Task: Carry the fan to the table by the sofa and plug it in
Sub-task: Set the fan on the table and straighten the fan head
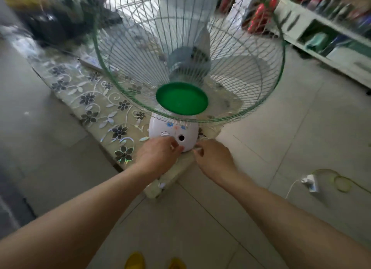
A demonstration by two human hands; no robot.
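fan (181, 78) centre frame, base on floral worktop (86, 100) corner. left hand (158, 156) and right hand (214, 158) loosely spread at base, gripping nothing. risk: top-heavy fan tips off edge; power strip (310, 182) lower right far.

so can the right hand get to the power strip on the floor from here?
Probably yes. The power strip lies on open floor to the right of the right hand, nothing between them. The hand is up at the fan base, so it would have to come down.

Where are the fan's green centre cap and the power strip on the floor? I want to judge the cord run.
green centre cap (181, 98): head view, middle of the disc.
power strip (310, 183): head view, white body on the floor tiles.
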